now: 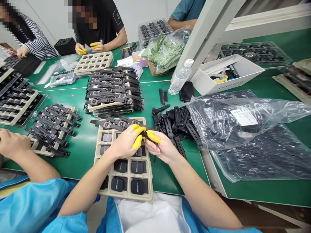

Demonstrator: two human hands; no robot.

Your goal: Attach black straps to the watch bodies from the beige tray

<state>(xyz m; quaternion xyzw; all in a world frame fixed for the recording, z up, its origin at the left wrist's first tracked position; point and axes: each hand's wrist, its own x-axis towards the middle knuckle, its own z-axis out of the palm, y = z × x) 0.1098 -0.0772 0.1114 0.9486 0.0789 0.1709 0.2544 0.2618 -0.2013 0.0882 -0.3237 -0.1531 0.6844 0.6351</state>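
Note:
My left hand [127,139] and my right hand [162,146], with yellow finger cots on some fingers, meet above a beige tray [150,186]. Both are closed on a small dark piece that looks like a black watch strap [151,138]; my fingers cover most of it, and whether a watch body is joined to it is hidden. Square black watch faces [137,167] sit in the tray's compartments. Across its far end lie smartwatches with straps [121,123]. Right beside my right hand is a heap of loose black straps [178,118].
Stacked trays of strapped watches [111,89] stand ahead, with another watch tray [54,127] at left. Bagged black straps [245,136] lie at right. A water bottle [181,77], a phone [187,91] and a white box [225,76] stand beyond. Co-workers sit left and opposite.

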